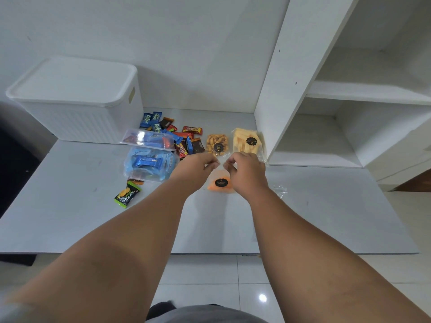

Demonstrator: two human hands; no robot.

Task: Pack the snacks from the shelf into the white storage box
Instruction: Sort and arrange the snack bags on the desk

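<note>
Orange under clear plastic: orange snack bag (220, 183), pinched at its upper edge by left hand (200, 164) and right hand (245, 170) alike, each with fingers curled in and clamped on the film, almost knuckle to knuckle at frame centre. Flat on the bench (70, 206) just below both hands, black label facing up.

Looks like the pick-up of one pouch, perhaps with a straightening or sealing of its mouth first; cannot tell which. Calls next for a lift and a carry toward the white storage box (77, 113) at upper left, well apart from the hands and closed by its lid (74, 82). Needs that lid off before any packing, so probably one hand freed for it.

Just beyond the hands, a nut bag (217, 144) and a yellow chip bag (247, 142) side by side. Left of those, a heap of wrapped sweets (179, 136) and a clear tub (149, 166) of blue packets. Along the right edge, the white shelf (349, 94).
</note>
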